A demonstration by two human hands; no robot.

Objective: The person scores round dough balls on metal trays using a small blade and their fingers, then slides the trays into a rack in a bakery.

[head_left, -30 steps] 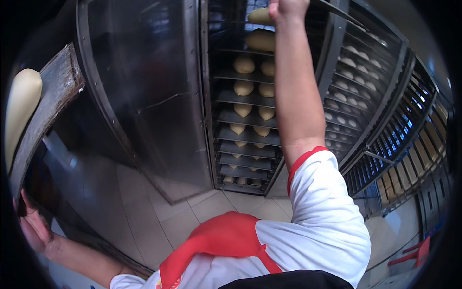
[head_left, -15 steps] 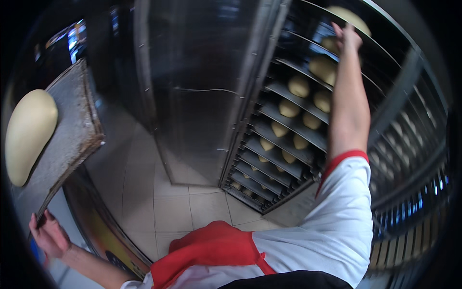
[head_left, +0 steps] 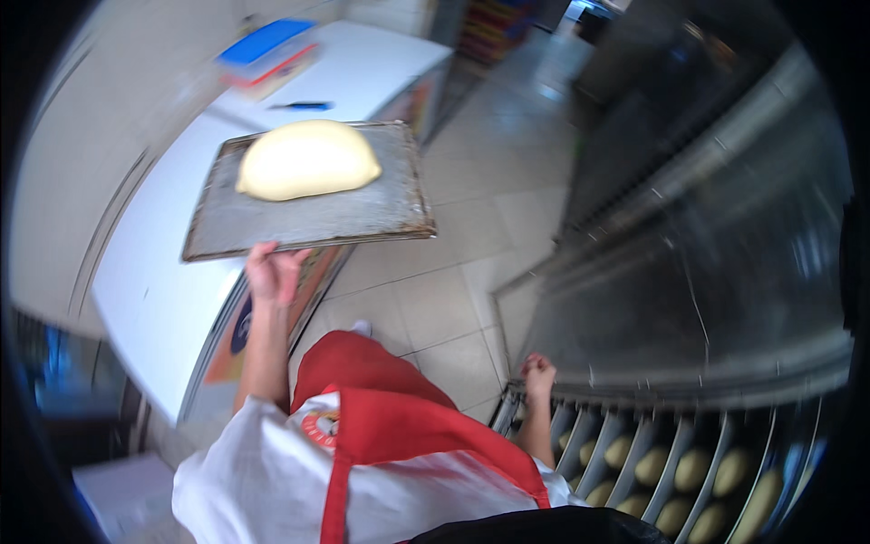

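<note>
My left hand (head_left: 275, 275) grips the near edge of a worn metal baking tray (head_left: 308, 220), with the fingers under it and the thumb at its rim. A large pale dough loaf (head_left: 310, 160), long and rounded, lies on that tray, which is held up partly over the white counter. My right hand (head_left: 539, 374) is low on the right beside the tray rack (head_left: 625, 458). Its fingers are curled in and nothing shows in them. Several smaller dough pieces (head_left: 691, 471) sit on the rack's trays.
A white counter (head_left: 154, 272) runs along the left. On it are a box with a blue lid (head_left: 267, 43) and a small blue-handled tool (head_left: 308, 106). A large steel door (head_left: 625, 299) stands open at the right, by the rack. Pale floor tiles (head_left: 426, 304) lie between.
My view has swung left toward the counter. My right hand has come down from the rack's upper level, away from the dough there. My left hand still holds the tray with the loaf.
</note>
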